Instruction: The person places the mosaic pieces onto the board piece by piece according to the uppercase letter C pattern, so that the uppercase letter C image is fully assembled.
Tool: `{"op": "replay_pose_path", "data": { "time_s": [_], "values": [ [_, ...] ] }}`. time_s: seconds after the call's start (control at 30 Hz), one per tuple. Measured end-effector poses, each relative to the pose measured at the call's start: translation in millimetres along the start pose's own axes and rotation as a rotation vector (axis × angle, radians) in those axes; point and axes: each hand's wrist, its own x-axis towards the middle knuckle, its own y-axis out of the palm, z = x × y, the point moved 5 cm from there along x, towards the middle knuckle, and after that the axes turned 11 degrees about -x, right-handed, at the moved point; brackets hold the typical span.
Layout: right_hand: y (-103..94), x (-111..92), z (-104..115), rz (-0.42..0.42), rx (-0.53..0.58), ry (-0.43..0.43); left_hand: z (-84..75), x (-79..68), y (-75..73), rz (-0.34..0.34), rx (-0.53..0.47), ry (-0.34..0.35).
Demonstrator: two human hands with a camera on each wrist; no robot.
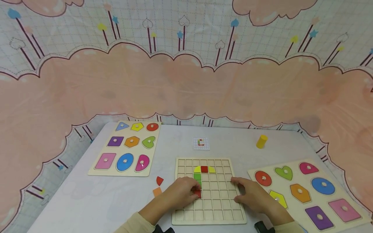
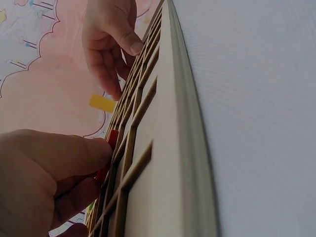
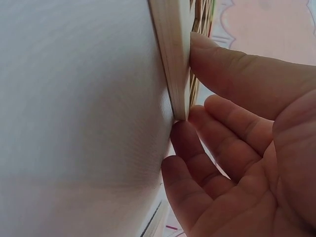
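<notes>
My left hand (image 1: 182, 192) pinches a red square tile (image 1: 198, 194) between thumb and fingers, at a cell of the wooden grid board (image 1: 215, 217). The left wrist view shows this red tile against the grid strips. Above it in the same column sit green tiles (image 1: 197, 176), partly covered by my fingers. A red square (image 1: 204, 169) lies between two yellow rounded tiles (image 1: 197, 169) in the row at the top. My right hand (image 1: 253, 194) rests its thumb and fingertips on the board's right edge, fingers loosely bent.
A red rounded piece (image 1: 159, 181) and an orange square (image 1: 157, 192) lie left of the board. A small pattern card (image 1: 201, 143) lies behind it. Shape puzzle boards flank it at left (image 1: 122, 168) and right (image 1: 294, 220). A yellow cylinder (image 1: 262, 141) stands at the back right.
</notes>
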Motion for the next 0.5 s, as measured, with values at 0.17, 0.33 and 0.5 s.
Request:
{"op": "replay_pose_path", "data": {
  "time_s": [0.17,0.33,0.5],
  "values": [
    [1.0,0.1,-0.4,0.000,-0.007,0.008,0.2,1.2,1.6,0.003,0.008,-0.003],
    [1.4,0.0,0.1,-0.002,-0.013,0.010,0.6,2.9,2.1,0.003,0.019,-0.003],
    [1.0,-0.3,0.9,0.000,-0.015,0.014,1.0,3.9,1.7,0.001,0.006,-0.018]
  ]
}}
